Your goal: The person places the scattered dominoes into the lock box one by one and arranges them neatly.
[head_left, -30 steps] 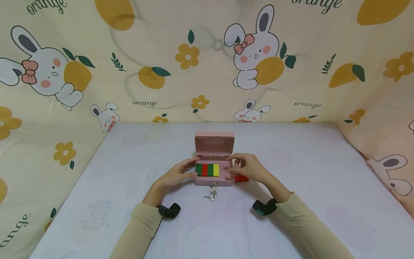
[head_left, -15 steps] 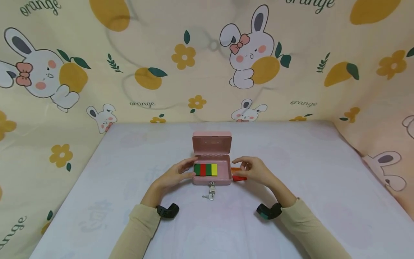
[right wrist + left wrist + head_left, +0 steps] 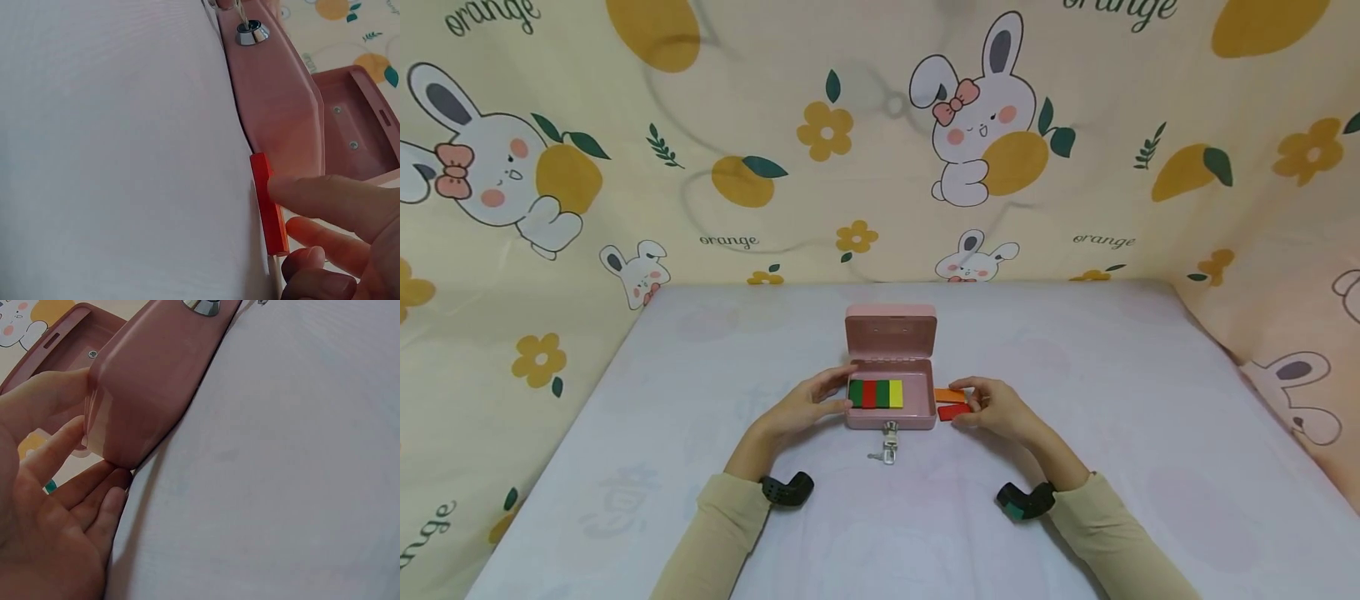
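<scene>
A pink cash box (image 3: 892, 422) stands with its lid (image 3: 891, 333) raised. My left hand (image 3: 808, 400) holds its left end, thumb near the front corner and fingers toward the back; in the left wrist view the fingertips rest against the pink wall. Inside, green, red and yellow blocks (image 3: 876, 394) lie side by side at the left. Right of the box, my right hand (image 3: 996, 408) has its thumb on a red block (image 3: 265, 200), other fingers bent close behind that block. An orange block (image 3: 949, 396) lies just behind, under the index fingertip.
A key (image 3: 875, 456) on a small ring with a metal tag (image 3: 890, 454) hangs at the box's front lock (image 3: 252, 32). White cloth (image 3: 887, 533) covers the table. Printed rabbit fabric (image 3: 880, 192) rises behind and along the sides.
My right hand has withdrawn from inside the box and come down beside it onto the red block, uncovering more of the orange block. My left hand stays at the box's left end.
</scene>
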The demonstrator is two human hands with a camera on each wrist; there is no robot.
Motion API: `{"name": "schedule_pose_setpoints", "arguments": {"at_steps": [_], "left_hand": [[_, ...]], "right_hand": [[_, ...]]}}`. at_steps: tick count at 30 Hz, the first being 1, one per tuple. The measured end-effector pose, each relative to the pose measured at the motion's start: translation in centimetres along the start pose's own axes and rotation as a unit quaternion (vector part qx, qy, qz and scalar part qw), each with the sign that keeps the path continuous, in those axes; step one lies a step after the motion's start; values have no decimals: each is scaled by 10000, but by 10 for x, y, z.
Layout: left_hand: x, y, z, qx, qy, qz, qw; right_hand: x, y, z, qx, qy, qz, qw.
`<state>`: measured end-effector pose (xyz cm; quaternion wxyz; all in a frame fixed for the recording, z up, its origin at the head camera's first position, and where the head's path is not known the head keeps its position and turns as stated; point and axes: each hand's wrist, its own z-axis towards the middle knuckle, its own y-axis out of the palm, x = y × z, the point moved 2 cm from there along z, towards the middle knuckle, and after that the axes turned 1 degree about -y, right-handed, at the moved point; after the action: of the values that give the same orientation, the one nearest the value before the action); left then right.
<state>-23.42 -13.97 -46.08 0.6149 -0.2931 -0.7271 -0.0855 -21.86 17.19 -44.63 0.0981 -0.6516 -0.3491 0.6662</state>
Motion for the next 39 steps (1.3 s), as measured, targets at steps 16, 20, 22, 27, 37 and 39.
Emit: {"name": "schedule_pose_setpoints", "arguments": {"at_steps": [16, 20, 22, 27, 37, 39], "left_hand": [[0, 1, -2, -22, -8, -28, 10000], [0, 0, -2, 9, -46, -36, 10000], [0, 1, -2, 17, -60, -42, 10000], [2, 1, -3, 43, -106, -84, 9999], [2, 1, -4, 88, -143, -38, 9999], [2, 1, -3, 73, -127, -30, 9999]], "right_hand": [[-5, 0, -6, 582, 756, -931, 9911], [-7, -3, -8, 559, 818, -1108, 9889], [-5, -6, -8, 437, 726, -1021, 9912], [4, -20, -8, -123, 268, -319, 9991], [18, -39, 7, -1550, -916, 139, 9836], [19, -40, 10, -1705, -1021, 164, 9799]]}}
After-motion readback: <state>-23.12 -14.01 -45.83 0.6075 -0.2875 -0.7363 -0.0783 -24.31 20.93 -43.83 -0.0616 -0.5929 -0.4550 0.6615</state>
